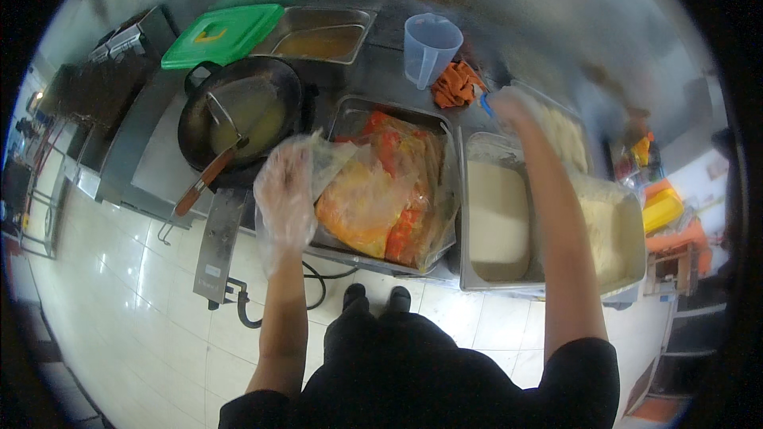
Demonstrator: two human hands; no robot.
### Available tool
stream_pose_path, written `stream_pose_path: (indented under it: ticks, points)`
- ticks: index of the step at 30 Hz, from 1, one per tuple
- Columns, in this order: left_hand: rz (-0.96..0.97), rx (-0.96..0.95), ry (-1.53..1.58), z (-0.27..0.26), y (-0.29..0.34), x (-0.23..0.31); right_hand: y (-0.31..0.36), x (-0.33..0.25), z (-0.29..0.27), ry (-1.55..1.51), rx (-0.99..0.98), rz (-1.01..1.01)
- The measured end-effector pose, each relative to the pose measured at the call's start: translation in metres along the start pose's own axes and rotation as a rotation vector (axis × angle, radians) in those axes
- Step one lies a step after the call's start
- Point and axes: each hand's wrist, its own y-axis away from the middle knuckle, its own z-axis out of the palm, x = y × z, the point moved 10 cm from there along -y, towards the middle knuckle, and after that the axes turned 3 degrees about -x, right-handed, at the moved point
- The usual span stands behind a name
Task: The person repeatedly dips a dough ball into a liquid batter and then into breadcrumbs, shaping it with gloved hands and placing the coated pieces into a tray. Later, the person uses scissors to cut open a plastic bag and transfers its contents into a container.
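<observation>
My left hand (284, 191), in a loose clear plastic glove, is at the left edge of a metal tray (373, 258). A clear plastic bag (373, 199) with orange-red and yellow contents lies in that tray, its upper left corner touching the glove. Motion smears the left fingers. Farther right, my right hand (515, 105) is closed around a slim tool with a blue part (486, 105); the rest of it is mostly hidden. That hand is above the far end of the metal pans, beside a crumpled orange cloth (458, 85).
Left of the tray, a black wok (290, 91) holds yellowish liquid and a wooden-handled utensil (213, 168). Behind are a green lid (226, 32), a shallow metal pan (367, 32) and a clear jug (433, 44). On the right, a deep pan (469, 274) contains pale batter; a neighbouring pan (636, 258) holds whitish powder.
</observation>
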Motion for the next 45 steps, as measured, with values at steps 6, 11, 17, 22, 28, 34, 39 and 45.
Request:
stream_pose_path:
  ticks: [6, 11, 17, 22, 28, 34, 39, 45]
  points:
    - [-0.169, 0.033, 0.058, -0.006, 0.053, -0.049, -0.098, 0.034, 0.097, -0.477, 0.024, 0.256]
    - [-0.166, -0.055, -0.093, 0.004, 0.063, -0.059, -0.11, -0.003, 0.123, -0.057, -0.228, -0.124]
    - [-0.391, -0.024, -0.065, 0.007, 0.073, -0.093, -0.014, -0.068, -0.013, 0.21, 0.324, -0.395]
    - [-0.157, 0.048, -0.029, 0.014, 0.074, -0.094, 0.099, -0.184, -0.015, -0.976, -0.445, -0.744]
    - [-0.173, -0.02, -0.092, 0.016, 0.084, -0.097, 0.149, -0.259, -0.011, -0.218, 0.143, -0.865]
    - [-0.269, -0.058, -0.09, 0.023, 0.08, -0.113, 0.128, -0.285, 0.022, -0.246, 0.018, -0.753]
    - [-0.136, -0.064, -0.137, 0.03, 0.079, -0.111, 0.121, -0.296, 0.036, -0.293, 0.045, -0.616]
    - [-0.077, -0.061, -0.152, 0.026, 0.075, -0.105, 0.168, -0.26, -0.023, 0.033, 0.35, -1.155]
